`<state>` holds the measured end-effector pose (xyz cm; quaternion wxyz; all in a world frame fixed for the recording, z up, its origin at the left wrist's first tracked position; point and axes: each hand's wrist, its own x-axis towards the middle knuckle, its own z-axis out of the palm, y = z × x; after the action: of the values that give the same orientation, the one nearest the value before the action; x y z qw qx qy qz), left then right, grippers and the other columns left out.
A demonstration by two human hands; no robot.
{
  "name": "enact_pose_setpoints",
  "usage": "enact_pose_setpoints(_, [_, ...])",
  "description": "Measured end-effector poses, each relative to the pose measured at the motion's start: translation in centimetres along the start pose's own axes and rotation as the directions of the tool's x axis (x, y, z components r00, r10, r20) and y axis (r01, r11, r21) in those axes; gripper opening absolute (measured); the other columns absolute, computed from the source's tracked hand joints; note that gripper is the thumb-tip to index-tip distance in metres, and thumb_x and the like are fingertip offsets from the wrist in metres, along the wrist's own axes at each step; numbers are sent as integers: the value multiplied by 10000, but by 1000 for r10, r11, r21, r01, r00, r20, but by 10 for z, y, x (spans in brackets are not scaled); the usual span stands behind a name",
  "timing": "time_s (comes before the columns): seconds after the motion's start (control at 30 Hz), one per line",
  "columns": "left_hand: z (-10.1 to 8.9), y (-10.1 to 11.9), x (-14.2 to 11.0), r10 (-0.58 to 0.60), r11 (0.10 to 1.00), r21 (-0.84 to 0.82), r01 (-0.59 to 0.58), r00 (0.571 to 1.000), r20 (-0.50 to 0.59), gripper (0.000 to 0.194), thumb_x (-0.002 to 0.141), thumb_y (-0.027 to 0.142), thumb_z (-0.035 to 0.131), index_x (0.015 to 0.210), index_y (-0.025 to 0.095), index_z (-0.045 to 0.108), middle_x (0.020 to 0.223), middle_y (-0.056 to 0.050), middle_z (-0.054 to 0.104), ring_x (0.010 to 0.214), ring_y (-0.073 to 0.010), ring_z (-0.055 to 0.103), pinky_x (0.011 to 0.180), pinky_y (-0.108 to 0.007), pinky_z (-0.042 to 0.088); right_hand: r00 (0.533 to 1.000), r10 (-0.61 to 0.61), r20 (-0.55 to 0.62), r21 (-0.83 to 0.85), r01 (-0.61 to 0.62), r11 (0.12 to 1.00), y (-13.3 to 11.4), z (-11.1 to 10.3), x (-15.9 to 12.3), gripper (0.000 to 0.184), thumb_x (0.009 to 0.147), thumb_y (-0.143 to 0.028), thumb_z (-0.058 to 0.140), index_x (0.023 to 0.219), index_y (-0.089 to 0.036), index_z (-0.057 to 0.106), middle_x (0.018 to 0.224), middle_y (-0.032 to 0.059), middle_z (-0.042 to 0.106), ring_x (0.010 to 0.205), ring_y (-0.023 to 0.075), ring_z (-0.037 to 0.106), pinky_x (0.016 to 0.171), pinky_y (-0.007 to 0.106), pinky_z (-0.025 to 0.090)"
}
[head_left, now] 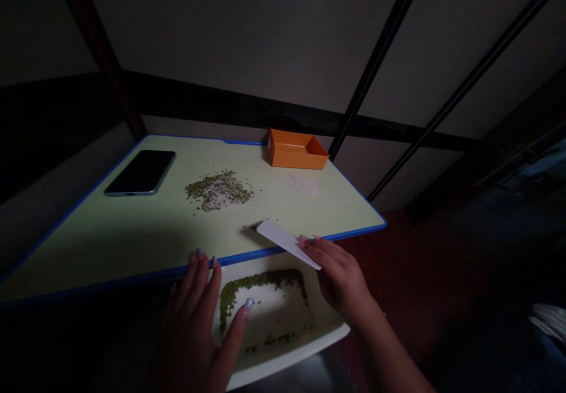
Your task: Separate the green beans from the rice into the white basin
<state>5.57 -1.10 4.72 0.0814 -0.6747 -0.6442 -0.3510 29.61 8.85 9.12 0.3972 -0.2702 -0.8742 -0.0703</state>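
My right hand (338, 272) pinches a white flat card (287, 243) that slants over the table's front edge, its far end on the tabletop. My left hand (198, 316) grips a white tray (305, 349) held just under that edge, fingers on the table's blue rim and thumb inside the tray. Green beans (260, 281) lie along the tray's back and left wall. A pile of green beans mixed with white grains (219, 190) sits in the middle of the pale table (110, 234).
An orange open box (296, 148) stands at the table's far edge, with a faint patch of white grains (303, 185) in front of it. A dark phone (141, 172) lies at the far left. The surroundings are dark; slanted black bars cross the wall behind.
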Motion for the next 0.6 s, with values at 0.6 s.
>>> enact_pose_setpoints(0.6, [-11,7,-14,-46,997,67,39,993,105,755,906,395,512,1534,168,160,1589,-207,296,1465,-326,292,1085,-550,461,998,-65,-5,11,65,998,13,7,-28,492,894,-163,508,1371,-261,580,1179,79,743,1003,244,743,768,350,645])
